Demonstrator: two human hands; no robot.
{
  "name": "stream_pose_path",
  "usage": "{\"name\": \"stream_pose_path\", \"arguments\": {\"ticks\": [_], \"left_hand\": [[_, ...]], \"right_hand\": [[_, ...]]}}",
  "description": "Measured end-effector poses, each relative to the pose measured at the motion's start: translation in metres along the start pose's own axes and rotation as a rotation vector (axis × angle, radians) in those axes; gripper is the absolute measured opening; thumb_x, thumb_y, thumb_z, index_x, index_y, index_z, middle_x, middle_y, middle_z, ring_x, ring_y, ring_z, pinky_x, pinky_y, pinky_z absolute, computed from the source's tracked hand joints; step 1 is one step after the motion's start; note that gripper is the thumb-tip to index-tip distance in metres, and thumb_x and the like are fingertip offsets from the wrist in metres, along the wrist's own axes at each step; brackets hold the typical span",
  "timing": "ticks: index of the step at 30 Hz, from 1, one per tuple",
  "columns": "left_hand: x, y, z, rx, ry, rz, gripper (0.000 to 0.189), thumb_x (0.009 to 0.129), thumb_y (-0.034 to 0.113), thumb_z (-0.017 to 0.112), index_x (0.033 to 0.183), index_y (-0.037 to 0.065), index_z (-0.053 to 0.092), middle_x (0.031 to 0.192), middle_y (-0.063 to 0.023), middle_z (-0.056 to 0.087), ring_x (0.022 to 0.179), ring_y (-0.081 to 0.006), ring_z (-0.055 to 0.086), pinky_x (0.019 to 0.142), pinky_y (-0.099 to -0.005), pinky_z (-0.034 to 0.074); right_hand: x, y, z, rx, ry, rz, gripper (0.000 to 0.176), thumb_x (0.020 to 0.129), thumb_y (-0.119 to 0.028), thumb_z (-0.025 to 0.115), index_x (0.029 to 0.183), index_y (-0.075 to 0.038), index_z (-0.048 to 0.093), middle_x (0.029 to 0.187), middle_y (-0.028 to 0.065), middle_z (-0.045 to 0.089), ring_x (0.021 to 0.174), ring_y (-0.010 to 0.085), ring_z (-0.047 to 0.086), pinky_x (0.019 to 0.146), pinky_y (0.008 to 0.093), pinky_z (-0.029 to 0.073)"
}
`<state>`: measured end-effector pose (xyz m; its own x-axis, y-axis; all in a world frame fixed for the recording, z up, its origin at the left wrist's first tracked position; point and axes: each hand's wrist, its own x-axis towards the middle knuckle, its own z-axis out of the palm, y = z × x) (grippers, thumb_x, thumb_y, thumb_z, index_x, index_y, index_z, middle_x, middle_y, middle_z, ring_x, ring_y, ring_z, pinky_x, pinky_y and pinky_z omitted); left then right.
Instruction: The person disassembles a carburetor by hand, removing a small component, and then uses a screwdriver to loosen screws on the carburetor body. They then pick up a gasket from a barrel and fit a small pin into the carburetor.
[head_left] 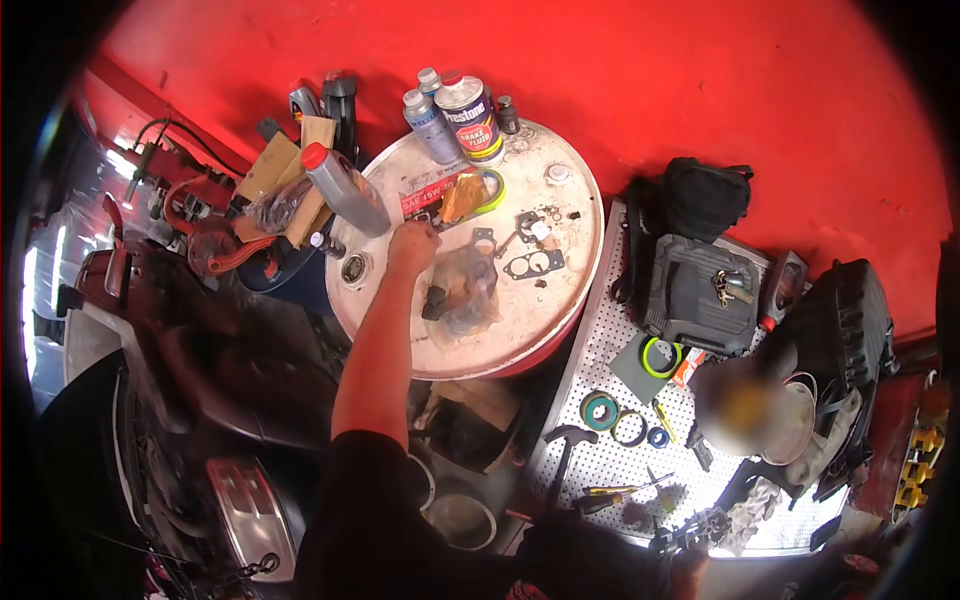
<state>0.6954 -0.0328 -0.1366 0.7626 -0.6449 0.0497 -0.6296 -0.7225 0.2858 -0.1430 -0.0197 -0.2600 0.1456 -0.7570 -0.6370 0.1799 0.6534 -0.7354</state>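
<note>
My left hand (412, 245) reaches over the white drum top (400, 350), fingers curled down by the red label and small dark parts; whatever they pinch is hidden. Just right of it lies a clear plastic bag (465, 300) with dark pieces in it. An orange-brown packet (462, 198) and a roll of yellow-green tape (490, 190) are close behind. Flat gaskets (533, 264) rest farther right on the drum. At the bottom of the view, my right hand (688, 570) is closed on a metal carburetor-like part (700, 530) above the perforated bench; most of its fingers are in shadow.
A grey oil bottle (345, 188), a brake fluid can (470, 118) and smaller bottles stand on the drum. A hammer (568, 450), screwdrivers (610, 494), tape rolls (600, 410) and a black case (705, 292) lie on the perforated bench (590, 350). A motorcycle (230, 400) stands left.
</note>
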Motion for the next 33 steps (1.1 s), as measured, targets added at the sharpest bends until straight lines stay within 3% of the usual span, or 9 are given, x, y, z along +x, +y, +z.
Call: {"name": "stream_pose_path", "arguments": {"ticks": [5, 8, 10, 12, 17, 20, 24, 26, 33], "left_hand": [[0.007, -0.006, 0.009, -0.012, 0.066, 0.033, 0.017, 0.08, 0.022, 0.07, 0.084, 0.006, 0.076, 0.089, -0.016, 0.074, 0.086, -0.0311, 0.071, 0.082, -0.0402, 0.056], [-0.008, 0.008, -0.02, -0.509, 0.155, -0.104, 0.017, 0.084, 0.016, 0.068, 0.09, 0.002, 0.074, 0.086, -0.0125, 0.072, 0.082, -0.0246, 0.069, 0.077, -0.0366, 0.054], [-0.03, 0.015, -0.043, -1.133, 0.069, -0.273, 0.018, 0.089, 0.014, 0.065, 0.101, 0.001, 0.071, 0.089, -0.0088, 0.069, 0.08, -0.0196, 0.064, 0.074, -0.0342, 0.052], [-0.066, 0.037, -0.061, -1.505, 0.192, -0.313, 0.014, 0.092, 0.009, 0.062, 0.1, -0.002, 0.064, 0.087, -0.0106, 0.067, 0.072, -0.0184, 0.061, 0.066, -0.0334, 0.051], [-0.172, 0.044, -0.067, -1.834, 0.111, -0.339, 0.008, 0.092, 0.008, 0.063, 0.098, 0.003, 0.061, 0.09, -0.0084, 0.065, 0.08, -0.0193, 0.061, 0.072, -0.0335, 0.05], [-0.217, 0.042, -0.057, -1.955, 0.06, -0.372, 0.006, 0.093, 0.008, 0.064, 0.097, 0.005, 0.062, 0.09, -0.0074, 0.065, 0.083, -0.0195, 0.061, 0.073, -0.0341, 0.05], [-0.25, 0.051, -0.047, -2.012, 0.003, -0.37, 0.016, 0.092, 0.009, 0.065, 0.107, 0.005, 0.065, 0.093, -0.0072, 0.066, 0.084, -0.0194, 0.061, 0.076, -0.0342, 0.05], [-0.259, 0.065, -0.046, -2.025, -0.024, -0.358, 0.019, 0.092, 0.008, 0.065, 0.111, 0.004, 0.065, 0.095, -0.0077, 0.066, 0.086, -0.0197, 0.061, 0.078, -0.0341, 0.05], [-0.29, 0.122, -0.043, -2.092, -0.212, -0.187, 0.022, 0.095, 0.006, 0.062, 0.116, 0.002, 0.064, 0.101, -0.01, 0.066, 0.093, -0.0215, 0.06, 0.083, -0.0357, 0.05]], "right_hand": [[0.003, 0.005, -0.004, -0.316, -0.029, -0.112, 0.043, 0.095, -0.012, 0.049, 0.136, 0.001, 0.052, 0.12, 0.0123, 0.065, 0.107, 0.0229, 0.065, 0.088, 0.0346, 0.056], [0.002, -0.005, 0.0, -0.689, -0.085, -0.236, 0.044, 0.095, -0.015, 0.047, 0.136, 0.001, 0.051, 0.116, 0.0112, 0.065, 0.099, 0.0217, 0.066, 0.076, 0.0296, 0.056], [0.005, 0.0, -0.007, -0.559, -0.066, -0.205, 0.046, 0.088, -0.015, 0.054, 0.133, -0.002, 0.053, 0.113, 0.009, 0.066, 0.093, 0.0189, 0.066, 0.064, 0.024, 0.052], [0.006, 0.007, -0.015, -0.321, -0.012, -0.111, 0.048, 0.083, -0.015, 0.059, 0.13, -0.004, 0.055, 0.111, 0.0069, 0.066, 0.089, 0.017, 0.066, 0.056, 0.0206, 0.048], [0.02, 0.031, -0.077, -1.512, -0.311, -0.736, 0.051, 0.08, -0.013, 0.06, 0.13, -0.007, 0.056, 0.111, 0.005, 0.067, 0.089, 0.0238, 0.066, 0.072, 0.0338, 0.056], [0.028, 0.056, -0.078, -0.655, -0.246, -0.198, 0.051, 0.083, -0.021, 0.063, 0.131, -0.004, 0.055, 0.112, 0.008, 0.067, 0.093, 0.0266, 0.066, 0.082, 0.0405, 0.056], [0.019, 0.049, -0.047, -0.175, -0.198, -0.053, 0.051, 0.086, -0.023, 0.062, 0.133, -0.003, 0.054, 0.113, 0.0108, 0.067, 0.092, 0.0234, 0.067, 0.076, 0.0347, 0.057], [0.006, 0.021, -0.016, 0.202, -0.098, 0.17, 0.05, 0.085, -0.021, 0.061, 0.131, -0.005, 0.055, 0.111, 0.0089, 0.067, 0.088, 0.0191, 0.066, 0.067, 0.029, 0.055], [0.024, 0.049, -0.065, -0.004, -0.022, 0.263, 0.039, 0.08, -0.021, 0.063, 0.117, -0.01, 0.06, 0.1, 0.001, 0.066, 0.079, 0.0146, 0.061, 0.056, 0.0253, 0.043]]}}
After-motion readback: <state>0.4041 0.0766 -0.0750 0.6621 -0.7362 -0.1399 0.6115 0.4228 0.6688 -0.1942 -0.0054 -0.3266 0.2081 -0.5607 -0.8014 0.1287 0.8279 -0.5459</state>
